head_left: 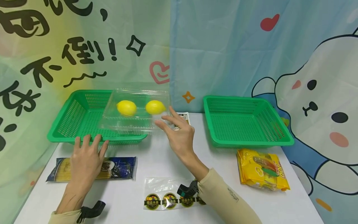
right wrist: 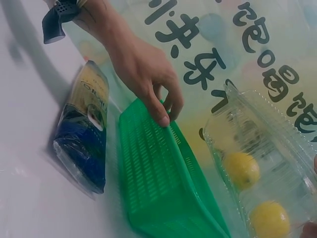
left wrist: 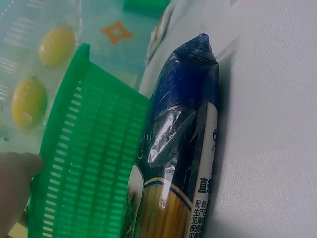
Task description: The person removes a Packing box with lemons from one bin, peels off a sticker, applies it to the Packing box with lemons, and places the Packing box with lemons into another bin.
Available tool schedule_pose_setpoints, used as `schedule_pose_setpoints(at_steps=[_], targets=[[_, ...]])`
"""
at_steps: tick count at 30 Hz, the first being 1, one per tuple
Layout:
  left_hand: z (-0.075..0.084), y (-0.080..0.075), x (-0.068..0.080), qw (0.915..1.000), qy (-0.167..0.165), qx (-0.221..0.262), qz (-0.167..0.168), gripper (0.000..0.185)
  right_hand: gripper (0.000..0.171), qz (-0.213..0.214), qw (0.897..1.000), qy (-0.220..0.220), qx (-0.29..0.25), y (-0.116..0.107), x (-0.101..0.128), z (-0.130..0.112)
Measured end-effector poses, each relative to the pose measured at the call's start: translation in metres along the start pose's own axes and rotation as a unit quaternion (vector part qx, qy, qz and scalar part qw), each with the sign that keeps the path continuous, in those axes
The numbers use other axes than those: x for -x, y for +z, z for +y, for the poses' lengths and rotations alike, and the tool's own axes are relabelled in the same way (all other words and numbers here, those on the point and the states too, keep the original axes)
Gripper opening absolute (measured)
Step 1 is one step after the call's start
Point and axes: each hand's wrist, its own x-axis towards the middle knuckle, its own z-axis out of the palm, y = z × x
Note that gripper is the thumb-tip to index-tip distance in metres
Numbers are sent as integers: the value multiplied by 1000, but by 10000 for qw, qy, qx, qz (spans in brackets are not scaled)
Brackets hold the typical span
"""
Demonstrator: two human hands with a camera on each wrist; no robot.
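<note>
Head view: a clear plastic clamshell box (head_left: pixel 136 109) holding two lemons (head_left: pixel 126 107) is seen resting across the right rim of the left green basket (head_left: pixel 73 116), on a white table (head_left: pixel 156 161). The right hand (head_left: pixel 179 132) is spread with straight fingers at the box's near right corner; whether the fingertips touch it cannot be told. The left hand (head_left: pixel 86 157) is laid open, fingers straight, on the basket's front rim, over a dark spaghetti packet (head_left: pixel 120 168). A second green basket (head_left: pixel 246 121), a yellow noodle packet (head_left: pixel 261 169) and a clear bag with round labels (head_left: pixel 167 197) are also on the table.

Left wrist view: the packet (left wrist: pixel 183 148) is shown just beside the basket wall (left wrist: pixel 89 168), with a fingertip (left wrist: pixel 17 183) against that wall and the lemons (left wrist: pixel 29 101) beyond.

Right wrist view: the left hand (right wrist: pixel 143 74) is seen with fingertips on the basket rim (right wrist: pixel 163 168). The box (right wrist: pixel 267 168) looks thin and glossy, so it is judged light, flexible, slippery and easily crushed, with the lemons free to roll. It would best be taken by the stiffer flanged rim at opposite sides and kept level.
</note>
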Motion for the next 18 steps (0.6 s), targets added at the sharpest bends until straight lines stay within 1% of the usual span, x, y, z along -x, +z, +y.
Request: schedule_pose_setpoints(at_steps=[3, 8, 10, 18], targets=[[1, 1, 0, 10000, -13, 30, 20, 42, 35, -12, 10000, 74, -11, -5, 2, 0], [2, 1, 1, 10000, -53, 31, 50, 64, 34, -2, 10000, 43, 33, -13, 6, 2], [2, 0, 1, 10000, -63, 16, 37, 70, 33, 24, 10000, 20, 62, -17, 7, 3], [2, 1, 1, 10000, -56, 25, 30, 68, 30, 171, 9997, 64, 137, -30, 12, 8]])
